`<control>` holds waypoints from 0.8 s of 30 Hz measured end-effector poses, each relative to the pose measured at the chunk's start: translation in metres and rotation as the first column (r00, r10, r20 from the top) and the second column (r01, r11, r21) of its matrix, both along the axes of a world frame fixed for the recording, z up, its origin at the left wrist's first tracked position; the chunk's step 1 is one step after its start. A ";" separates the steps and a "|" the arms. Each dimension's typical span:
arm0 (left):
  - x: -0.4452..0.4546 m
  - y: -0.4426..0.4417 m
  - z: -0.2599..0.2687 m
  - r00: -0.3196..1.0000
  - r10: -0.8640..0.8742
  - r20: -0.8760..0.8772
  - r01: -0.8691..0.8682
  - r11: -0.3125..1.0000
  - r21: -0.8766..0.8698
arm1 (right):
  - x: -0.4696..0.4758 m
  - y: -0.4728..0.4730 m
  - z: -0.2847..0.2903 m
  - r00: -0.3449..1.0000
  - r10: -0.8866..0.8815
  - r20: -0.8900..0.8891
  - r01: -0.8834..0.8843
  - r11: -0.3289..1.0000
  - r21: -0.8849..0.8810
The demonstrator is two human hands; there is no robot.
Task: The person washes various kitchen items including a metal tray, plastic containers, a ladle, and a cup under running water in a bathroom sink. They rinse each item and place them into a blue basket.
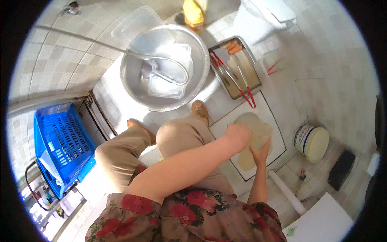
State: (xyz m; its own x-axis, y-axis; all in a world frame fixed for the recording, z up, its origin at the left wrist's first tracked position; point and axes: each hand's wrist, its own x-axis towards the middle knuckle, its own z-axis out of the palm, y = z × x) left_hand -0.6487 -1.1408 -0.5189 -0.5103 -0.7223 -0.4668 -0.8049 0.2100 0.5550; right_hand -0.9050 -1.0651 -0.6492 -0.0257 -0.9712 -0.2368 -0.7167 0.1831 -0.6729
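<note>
Low over the tiled floor at the right, my left hand presses with curled fingers at the rim or inside of a translucent plastic container; whether it holds a cloth there is hidden. My right hand supports the container's lower side. Just above them stands a metal tray with cloudy liquid, red-handled tongs and orange pieces. A large metal basin before my feet contains a clear plastic container and a shower head with its hose.
A blue plastic basket is at the left by a doorway. A yellow bottle stands behind the basin, near a white bin or toilet. A lidded bucket and a white pipe are at the right.
</note>
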 end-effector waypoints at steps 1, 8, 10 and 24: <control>0.005 -0.003 0.002 0.997 0.079 -0.015 -0.080 0.995 -0.056 | 0.032 -0.026 0.032 0.997 0.021 0.076 -0.014 0.997 -0.082; 0.129 -0.025 0.078 0.533 0.554 -0.640 -0.806 0.562 -0.185 | 0.184 -0.138 0.132 0.929 0.264 0.260 -0.123 0.882 -0.456; 0.177 -0.010 0.102 0.236 0.693 -0.681 -0.917 0.392 0.080 | 0.225 -0.154 0.148 0.861 0.451 0.235 -0.220 0.748 -0.626; 0.358 0.157 0.178 -0.528 0.579 -0.621 -0.719 0.084 0.690 | 0.507 -0.088 0.232 0.370 0.929 -0.020 -0.633 0.237 -0.737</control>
State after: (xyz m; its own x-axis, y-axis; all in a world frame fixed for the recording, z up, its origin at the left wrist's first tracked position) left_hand -0.2907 -0.9837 -0.3409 0.5781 -0.7349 -0.3546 0.5250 0.0022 0.8511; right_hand -0.3982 -1.1530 -0.4173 0.7665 -0.3213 0.5560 0.0763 -0.8141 -0.5757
